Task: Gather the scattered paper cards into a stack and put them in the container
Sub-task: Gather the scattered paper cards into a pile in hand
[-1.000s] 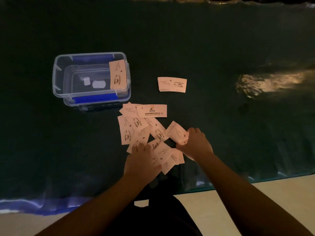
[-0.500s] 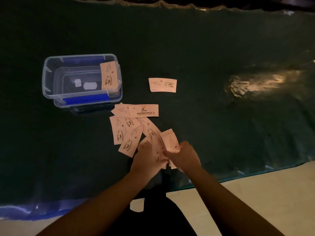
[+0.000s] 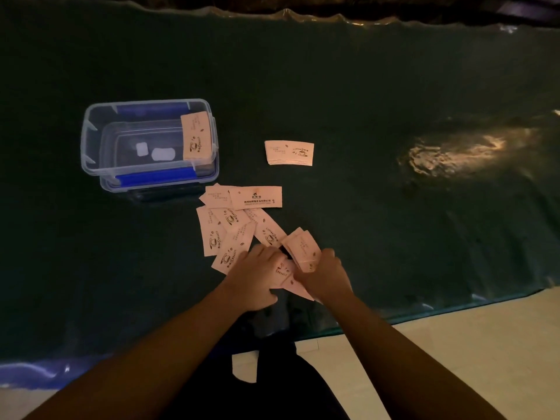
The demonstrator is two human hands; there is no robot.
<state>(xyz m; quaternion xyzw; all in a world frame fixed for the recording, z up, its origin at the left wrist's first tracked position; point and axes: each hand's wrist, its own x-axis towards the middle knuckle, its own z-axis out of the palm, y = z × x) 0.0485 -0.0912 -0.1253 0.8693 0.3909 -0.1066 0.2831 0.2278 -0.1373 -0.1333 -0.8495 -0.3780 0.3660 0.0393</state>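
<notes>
Several pale paper cards (image 3: 230, 225) lie overlapping on the dark green cloth below the clear plastic container (image 3: 91, 147). My right hand (image 3: 325, 275) grips a small bunch of cards (image 3: 303, 248) that stick up from its fingers. My left hand (image 3: 256, 275) lies flat over cards (image 3: 283, 269) right beside it, pressing them toward the right hand. A neat small stack of cards (image 3: 289, 153) lies apart, right of the container. One card (image 3: 197, 136) leans inside the container at its right end.
The container has blue clip handles and white labels on its bottom. The cloth's near edge (image 3: 454, 310) drops to a pale floor. A bright glare patch (image 3: 460, 153) shines at the right. A scrap of paper (image 3: 244, 366) lies below the table edge.
Both hands have drawn together. The left hand slid right over the near cards toward the bunch held in the right hand. Cards near the front edge are now gathered under the hands.
</notes>
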